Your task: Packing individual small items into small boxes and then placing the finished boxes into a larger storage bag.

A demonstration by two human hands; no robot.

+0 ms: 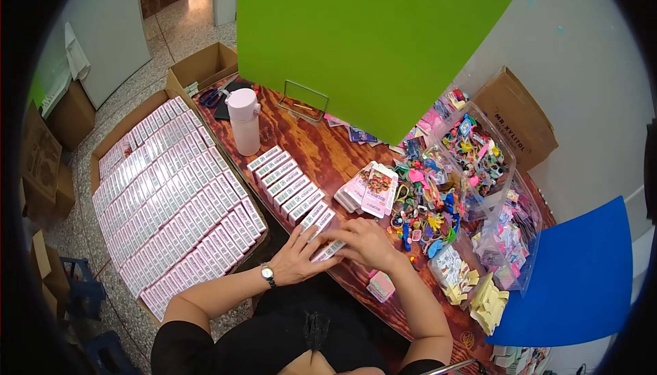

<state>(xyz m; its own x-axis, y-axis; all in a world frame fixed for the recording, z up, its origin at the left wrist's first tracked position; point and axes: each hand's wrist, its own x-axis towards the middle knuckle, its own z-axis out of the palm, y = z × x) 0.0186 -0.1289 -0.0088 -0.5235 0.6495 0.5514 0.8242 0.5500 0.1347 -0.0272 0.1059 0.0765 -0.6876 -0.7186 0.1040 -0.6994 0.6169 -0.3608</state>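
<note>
At the near edge of the table both hands meet on a small pink-and-white carton (328, 251). My left hand (295, 257), wearing a wristwatch (267, 274), wraps its near side, its fingers lying against the end of a row of similar cartons (284, 182). On the carton's right end the bent fingers of my right hand (369, 241) press; part of the carton is hidden beneath them. Beyond my right hand lies a stack of flat printed cartons (378, 190). A small stack of pink cards (380, 286) sits below my right wrist.
Left of the table, a large cardboard box (109, 144) holds rows of packed cartons. A pink bottle (244, 125) stands behind the carton row. Small colourful toys (428, 200) and clear plastic bins (510, 170) crowd the right side. A green board (363, 40) rises at the back.
</note>
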